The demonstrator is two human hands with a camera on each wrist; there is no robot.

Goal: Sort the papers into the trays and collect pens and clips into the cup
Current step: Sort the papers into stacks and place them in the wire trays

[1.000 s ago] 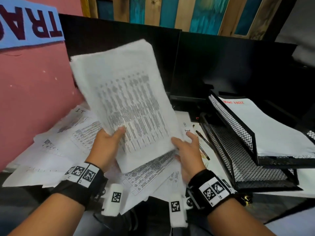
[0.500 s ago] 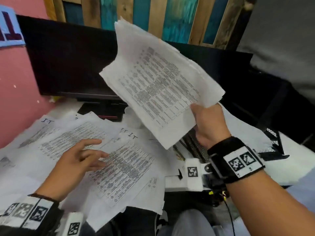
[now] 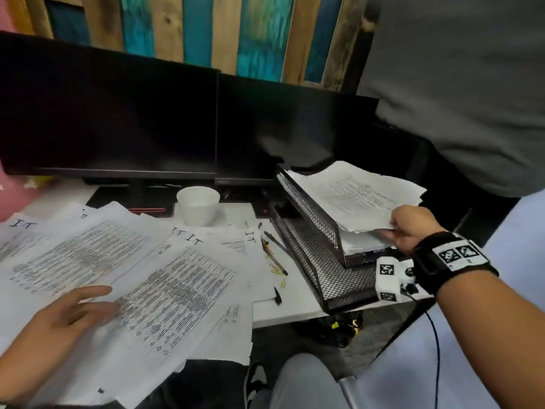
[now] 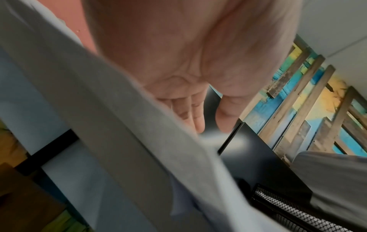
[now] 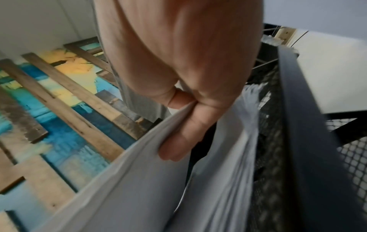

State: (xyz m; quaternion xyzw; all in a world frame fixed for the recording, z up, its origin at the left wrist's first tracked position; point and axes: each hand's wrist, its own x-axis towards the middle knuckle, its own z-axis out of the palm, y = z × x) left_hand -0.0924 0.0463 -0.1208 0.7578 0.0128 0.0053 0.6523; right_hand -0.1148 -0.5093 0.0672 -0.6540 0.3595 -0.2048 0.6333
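My right hand (image 3: 395, 231) pinches the near edge of a thin stack of printed papers (image 3: 351, 196) and holds it over the upper black mesh tray (image 3: 306, 199), where more paper lies. In the right wrist view the fingers (image 5: 178, 141) curl under that stack (image 5: 139, 180). A lower mesh tray (image 3: 333, 270) juts out below. My left hand (image 3: 73, 314) lies flat with straight fingers on loose printed sheets (image 3: 165, 293) spread over the desk. A white cup (image 3: 198, 205) stands behind them. Pens (image 3: 272, 250) and yellow clips (image 3: 277, 271) lie between the sheets and the trays.
Two dark monitors (image 3: 147, 119) stand along the back of the white desk (image 3: 283, 308). A person in a grey shirt (image 3: 460, 84) stands close behind the trays at the right. A small black binder clip (image 3: 277, 299) lies near the desk's front edge.
My right hand has carried the stack from mid-air down and right onto the upper tray. The left hand, which let go a second ago, stays flat on the loose sheets.
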